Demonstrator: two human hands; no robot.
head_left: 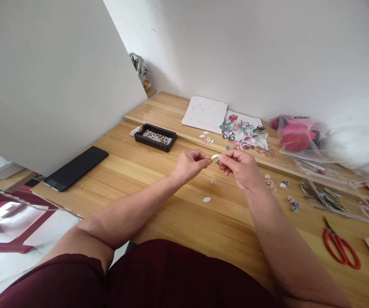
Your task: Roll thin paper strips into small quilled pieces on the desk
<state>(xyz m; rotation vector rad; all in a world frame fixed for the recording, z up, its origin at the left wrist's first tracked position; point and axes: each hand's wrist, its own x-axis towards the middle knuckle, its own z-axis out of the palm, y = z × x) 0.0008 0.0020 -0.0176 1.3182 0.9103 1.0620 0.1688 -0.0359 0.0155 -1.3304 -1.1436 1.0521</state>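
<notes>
Both my hands are raised over the wooden table (178,214), fingertips meeting. My left hand (189,164) and my right hand (240,167) each pinch one end of a small white petal-shaped piece (215,157) held between them. Below them on the table lie a small bead-like piece (213,181) and a white oval paper piece (206,199). Right of my right hand lie several small quilled paper shapes (287,192).
A black tray of beads (155,137) and a black phone (75,168) lie at the left. White sheets (205,114) and coloured paper flowers (245,134) sit at the back. A clear plastic box (332,192), bagged pink items (296,134) and red scissors (341,246) are at the right.
</notes>
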